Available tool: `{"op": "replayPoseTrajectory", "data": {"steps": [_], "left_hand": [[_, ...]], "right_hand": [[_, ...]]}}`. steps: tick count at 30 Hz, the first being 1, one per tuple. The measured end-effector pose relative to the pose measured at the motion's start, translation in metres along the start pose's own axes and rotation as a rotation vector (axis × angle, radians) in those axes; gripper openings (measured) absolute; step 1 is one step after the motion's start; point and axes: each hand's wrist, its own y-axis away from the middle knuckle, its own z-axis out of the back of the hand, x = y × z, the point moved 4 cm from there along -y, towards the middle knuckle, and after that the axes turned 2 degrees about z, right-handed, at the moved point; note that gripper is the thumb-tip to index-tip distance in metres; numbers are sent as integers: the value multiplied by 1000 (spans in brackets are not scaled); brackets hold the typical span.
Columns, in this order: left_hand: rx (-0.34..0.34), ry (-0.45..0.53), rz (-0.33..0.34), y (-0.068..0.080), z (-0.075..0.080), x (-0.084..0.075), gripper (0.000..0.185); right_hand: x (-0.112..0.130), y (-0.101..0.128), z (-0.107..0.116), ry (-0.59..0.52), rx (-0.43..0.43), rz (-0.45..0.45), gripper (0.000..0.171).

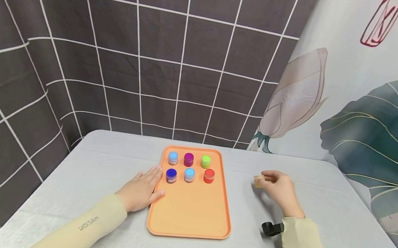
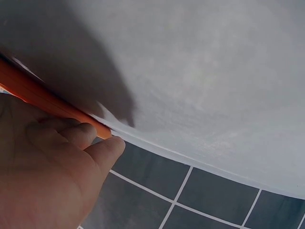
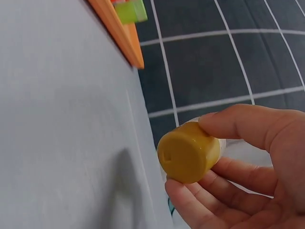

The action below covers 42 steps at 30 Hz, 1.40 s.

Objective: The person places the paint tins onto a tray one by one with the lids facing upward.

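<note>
An orange tray (image 1: pixel 189 212) lies on the table, with several small round jars in its far part. My left hand (image 1: pixel 141 190) rests along the tray's left edge, fingers straight and thumb over the rim. In the left wrist view, the fingers (image 2: pixel 107 152) touch the tray's side (image 2: pixel 57 102). To the right of the tray, my right hand (image 1: pixel 281 189) pinches a small yellow jar (image 3: pixel 188 151) between thumb and fingers. The jar is held above the table, its shadow falling on the cloth.
On the tray stand light blue (image 1: pixel 173 158), purple (image 1: pixel 188 160) and green (image 1: pixel 206 162) jars behind dark blue (image 1: pixel 171 176), light blue (image 1: pixel 189 175) and red (image 1: pixel 209 176) ones. A grey-white cloth (image 1: pixel 115 153) covers the table. Behind hangs a dark grid-patterned curtain (image 1: pixel 156 75).
</note>
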Motion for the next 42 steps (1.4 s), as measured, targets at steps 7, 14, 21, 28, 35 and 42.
{"op": "replayPoseTrajectory", "data": {"steps": [7, 14, 21, 28, 35, 42], "left_hand": [[-10, -4, -2, 0, -1, 2, 72], [-9, -1, -4, 1, -1, 1, 71], [-20, 3, -9, 3, 1, 0, 70], [-25, 3, -12, 2, 1, 0, 70], [-28, 4, -11, 3, 1, 0, 70], [-30, 4, -10, 3, 0, 0, 70]], "right_hand": [[18, 4, -16, -15, -8, 58, 42], [39, 11, -32, -56, -1, 118, 38], [55, 16, -51, -124, 35, 166, 35], [72, 18, -74, -156, 102, 200, 35], [91, 20, -96, -148, 169, 258, 29], [102, 25, -114, -157, 253, 293, 30]]}}
